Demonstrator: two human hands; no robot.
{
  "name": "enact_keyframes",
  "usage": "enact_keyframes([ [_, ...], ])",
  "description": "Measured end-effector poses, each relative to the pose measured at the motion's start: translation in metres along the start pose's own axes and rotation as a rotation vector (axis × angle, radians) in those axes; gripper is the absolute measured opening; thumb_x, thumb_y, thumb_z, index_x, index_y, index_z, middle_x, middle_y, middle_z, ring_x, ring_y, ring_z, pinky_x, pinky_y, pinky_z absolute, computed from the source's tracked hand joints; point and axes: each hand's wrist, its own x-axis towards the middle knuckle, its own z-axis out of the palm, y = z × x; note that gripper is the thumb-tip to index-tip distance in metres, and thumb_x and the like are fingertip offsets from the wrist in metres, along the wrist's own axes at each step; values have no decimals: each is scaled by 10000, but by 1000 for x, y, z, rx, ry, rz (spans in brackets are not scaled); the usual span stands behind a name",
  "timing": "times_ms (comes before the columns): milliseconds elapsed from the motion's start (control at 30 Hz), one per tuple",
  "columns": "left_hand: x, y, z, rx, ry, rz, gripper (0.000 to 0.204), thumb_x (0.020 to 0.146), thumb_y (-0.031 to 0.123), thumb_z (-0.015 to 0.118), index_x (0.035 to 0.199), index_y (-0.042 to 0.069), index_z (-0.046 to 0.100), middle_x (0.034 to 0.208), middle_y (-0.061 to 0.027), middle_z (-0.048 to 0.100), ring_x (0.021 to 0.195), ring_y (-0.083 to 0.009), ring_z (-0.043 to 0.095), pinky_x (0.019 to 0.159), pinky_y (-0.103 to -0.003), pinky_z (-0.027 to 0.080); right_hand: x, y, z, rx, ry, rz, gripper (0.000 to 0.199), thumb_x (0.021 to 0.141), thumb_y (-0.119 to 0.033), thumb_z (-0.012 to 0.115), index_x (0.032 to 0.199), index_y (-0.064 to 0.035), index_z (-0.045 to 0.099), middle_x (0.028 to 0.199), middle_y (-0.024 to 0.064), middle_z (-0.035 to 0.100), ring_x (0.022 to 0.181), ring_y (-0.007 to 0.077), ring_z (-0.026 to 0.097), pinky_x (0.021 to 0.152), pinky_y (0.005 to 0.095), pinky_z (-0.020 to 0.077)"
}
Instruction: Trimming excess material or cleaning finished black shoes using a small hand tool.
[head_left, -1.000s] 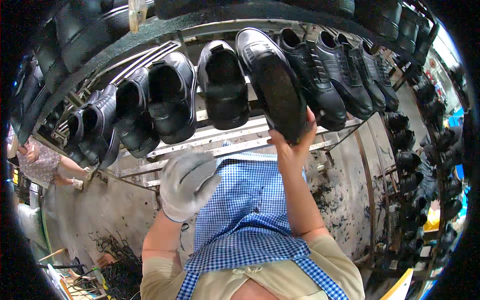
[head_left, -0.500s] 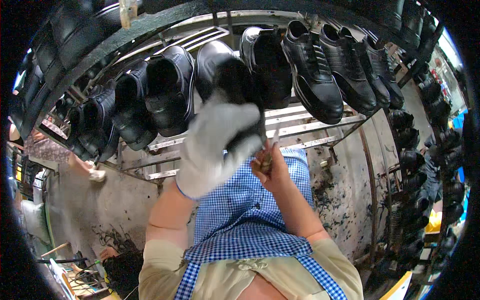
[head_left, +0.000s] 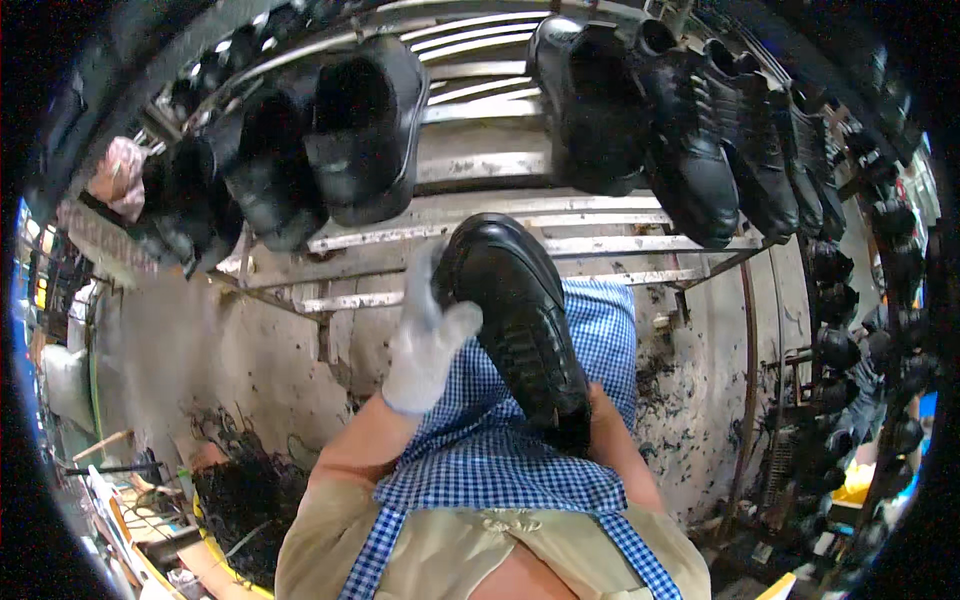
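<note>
Your mostly hidden right hand [head_left: 601,412] is gripping the smooth black shoe [head_left: 508,300] at five o'clock; your gloved left hand [head_left: 428,345], blurring, is cupping its toe.

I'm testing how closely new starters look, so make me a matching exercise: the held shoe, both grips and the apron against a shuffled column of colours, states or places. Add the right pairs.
Column one
1. held shoe
2. left grip
3. right grip
4. apron

Column two
A. bare, at the heel end
B. blue-and-white checked
C. black, toe pointing away from the wearer
D. gloved, by the toe end

Right pairs: 1-C; 2-D; 3-A; 4-B
</note>
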Motion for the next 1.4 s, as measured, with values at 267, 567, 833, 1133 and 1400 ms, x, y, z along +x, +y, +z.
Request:
enact_keyframes([
  [267,10,-9,5,-343,-16,-126,501,752,142,808,1182,29,576,1113,-73,635,1031,-162,596,946,-300,465,-2,16,-36,-78,211,170,407,936,-316,556,1200,-15,627,1149,97,672,980,211,663,848,343,546],
  [567,4,-7,6,-249,13,-36,518,717,110,831,1167,22,591,1117,-74,638,1019,-167,611,929,-306,489,-3,29,-46,-273,158,78,454,919,-207,616,1336,-67,507,1126,9,657,968,156,634,831,301,512],
  [833,5,-61,-22,-842,254,-351,532,929,398,580,1313,37,510,1241,-120,590,1088,-232,590,989,-373,463,-45,21,-52,-488,23,-380,1049,616,-150,898,1464,0,299,1434,134,443,1315,250,440,1087,388,352],
  [1133,0,-121,-35,-866,134,-768,365,934,210,592,1231,-2,581,1252,-137,607,1160,-258,561,1036,-411,425,-42,-19,18,-604,214,-651,1027,574,-41,863,1447,-1,324,1415,124,451,1307,250,438,1107,385,326],
  [1400,-38,-143,-63,-638,89,-977,463,980,355,498,1275,1,545,1302,-150,579,1173,-284,570,1032,-426,441,-17,-35,54,-597,196,-666,876,669,-109,861,1393,-7,378,1286,96,535,1164,189,539,1012,331,425],
])
